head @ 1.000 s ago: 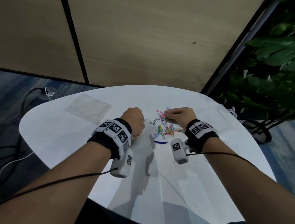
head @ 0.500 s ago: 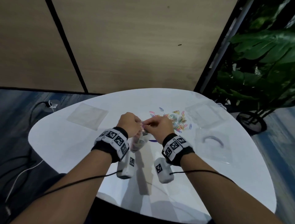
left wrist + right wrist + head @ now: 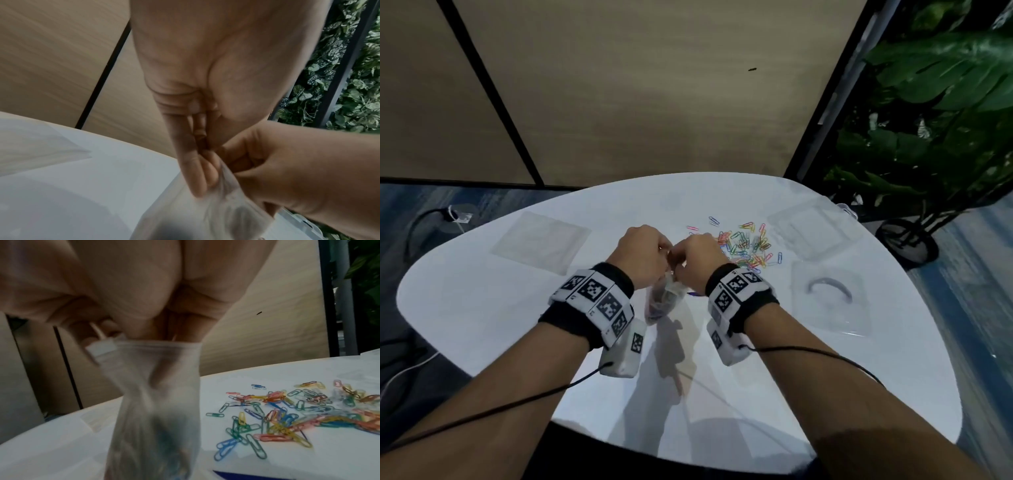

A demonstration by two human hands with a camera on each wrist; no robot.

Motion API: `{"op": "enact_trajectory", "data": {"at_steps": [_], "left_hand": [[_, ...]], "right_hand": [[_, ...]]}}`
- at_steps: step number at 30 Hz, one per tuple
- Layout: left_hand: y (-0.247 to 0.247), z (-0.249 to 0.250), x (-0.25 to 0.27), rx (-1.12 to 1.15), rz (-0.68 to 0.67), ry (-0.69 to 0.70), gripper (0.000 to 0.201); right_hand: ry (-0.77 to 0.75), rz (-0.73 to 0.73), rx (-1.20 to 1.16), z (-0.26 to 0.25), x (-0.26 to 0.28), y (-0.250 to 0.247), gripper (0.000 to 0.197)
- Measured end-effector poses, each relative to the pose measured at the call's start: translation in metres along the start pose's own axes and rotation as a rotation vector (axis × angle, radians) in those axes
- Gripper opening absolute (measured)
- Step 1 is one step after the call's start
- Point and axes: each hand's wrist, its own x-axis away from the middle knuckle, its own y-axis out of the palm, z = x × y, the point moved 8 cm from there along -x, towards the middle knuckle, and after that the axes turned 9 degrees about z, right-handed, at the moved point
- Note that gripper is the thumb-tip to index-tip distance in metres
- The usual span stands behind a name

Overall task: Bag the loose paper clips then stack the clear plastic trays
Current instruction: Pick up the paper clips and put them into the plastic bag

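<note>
A small clear bag (image 3: 663,301) with coloured clips in its bottom hangs just above the white table (image 3: 482,308). My left hand (image 3: 654,251) pinches one side of its mouth, as the left wrist view shows, left hand (image 3: 202,175) on the bag (image 3: 205,214). My right hand (image 3: 690,255) meets it at the other side. Its fingertips (image 3: 162,332) are curled into the mouth of the bag (image 3: 156,402). Whether they hold clips is hidden. Loose paper clips (image 3: 748,248) lie in a heap to the right, also seen in the right wrist view as paper clips (image 3: 287,415).
Two clear plastic trays lie right of the heap: one at the back (image 3: 813,233), one nearer (image 3: 832,318) with a curved mark. A flat clear sheet (image 3: 539,241) lies at the left. A potted plant (image 3: 928,137) stands beyond the right edge; cables run on the floor at the left.
My right hand left the clip heap and came left to the bag's mouth. The left hand lifted the bag a little; both hands now meet over it.
</note>
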Motion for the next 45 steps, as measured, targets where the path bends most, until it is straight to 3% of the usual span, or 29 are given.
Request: {"op": "enact_trajectory", "data": {"at_steps": [2,4,6,7,9,11,17,23,26,28,31,34,36,40,45], "left_hand": [[-0.009,-0.007,-0.002,0.005,0.012,-0.015,0.026],[-0.019,-0.016,-0.001,0.010,0.033,-0.038,0.028],[-0.029,-0.024,-0.002,0.008,0.055,-0.060,0.027],[-0.033,-0.027,-0.003,-0.007,0.064,-0.065,0.028],[-0.038,-0.035,-0.003,-0.028,0.073,-0.071,0.028],[-0.040,-0.039,-0.003,-0.029,0.076,-0.062,0.028],[-0.037,-0.036,-0.006,-0.003,0.078,-0.042,0.028],[-0.028,-0.030,-0.002,-0.023,0.084,-0.023,0.028],[-0.029,-0.031,0.001,-0.044,0.080,-0.036,0.031],[-0.029,-0.030,0.000,-0.046,0.081,-0.040,0.030],[-0.029,-0.029,-0.002,-0.060,0.090,-0.054,0.030],[-0.028,-0.026,-0.004,-0.097,0.091,-0.073,0.029],[-0.026,-0.024,-0.006,-0.084,0.091,-0.095,0.029],[-0.025,-0.022,-0.009,-0.064,0.092,-0.119,0.028],[-0.018,-0.023,-0.010,-0.012,0.062,-0.132,0.034]], "right_hand": [[0.109,0.090,-0.398,0.010,-0.002,-0.014,0.022],[0.270,0.210,-0.606,0.043,-0.007,-0.023,0.022],[0.381,0.312,-0.461,0.097,-0.014,-0.025,0.019],[0.415,0.284,-0.255,0.127,-0.015,-0.022,0.020],[0.480,0.088,0.136,0.179,-0.007,-0.001,0.046],[0.470,-0.017,0.266,0.210,0.002,0.019,0.066],[0.293,0.037,0.326,0.197,-0.006,0.035,0.067],[0.131,0.073,0.443,0.166,-0.018,0.045,0.040],[0.115,0.064,0.499,0.161,-0.022,0.039,0.025],[0.183,0.052,0.461,0.167,-0.023,0.031,0.022],[0.401,0.168,0.229,0.186,-0.019,0.007,0.019],[0.646,0.323,-0.189,0.201,-0.007,-0.013,0.011],[0.724,0.341,-0.498,0.192,-0.004,-0.019,0.010],[0.707,0.225,-1.211,0.129,-0.007,-0.018,0.012],[0.650,0.006,-1.419,0.059,-0.005,0.002,0.020]]}}
